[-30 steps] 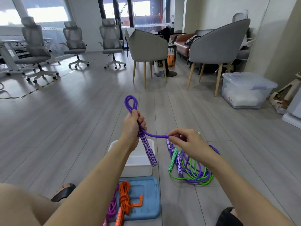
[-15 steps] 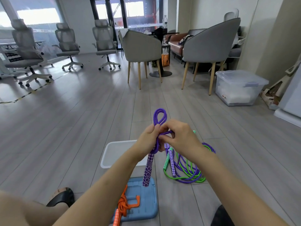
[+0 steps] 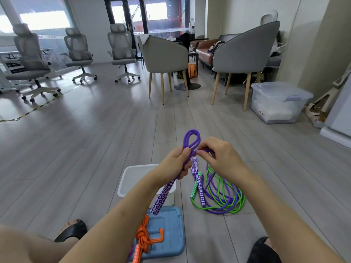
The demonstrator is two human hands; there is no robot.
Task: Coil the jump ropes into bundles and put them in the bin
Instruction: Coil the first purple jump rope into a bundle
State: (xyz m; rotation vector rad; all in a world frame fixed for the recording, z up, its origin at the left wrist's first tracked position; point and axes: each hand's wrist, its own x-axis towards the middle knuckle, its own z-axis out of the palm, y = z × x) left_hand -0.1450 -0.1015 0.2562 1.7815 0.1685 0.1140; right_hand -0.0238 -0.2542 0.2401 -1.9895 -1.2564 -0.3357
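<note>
Purple rope (image 3: pixel 191 138), braided and folded into a doubled loop, sticks up above my left hand (image 3: pixel 174 164), and its handle (image 3: pixel 163 196), checked in purple and white diamonds, hangs down below my fist over the white bin (image 3: pixel 129 179). My left hand is clenched around the gathered strands. My right hand (image 3: pixel 220 158) sits just beside it, thumb and fingers pinching a strand of the same rope where it crosses the bundle. Both hands are held up over the floor, in front of the bin.

Down to the right of the bin, loose on the floor, lie a green rope (image 3: pixel 224 194) and another purple one tangled together in loops, their patterned handles pointing up toward my hands. The bin stands open on the floor; my arm hides part of it, and the part I see holds nothing. Its blue lid (image 3: pixel 171 234) lies flat just in front of it, with an orange rope (image 3: pixel 143 238) tied in a bundle resting on it.
</note>
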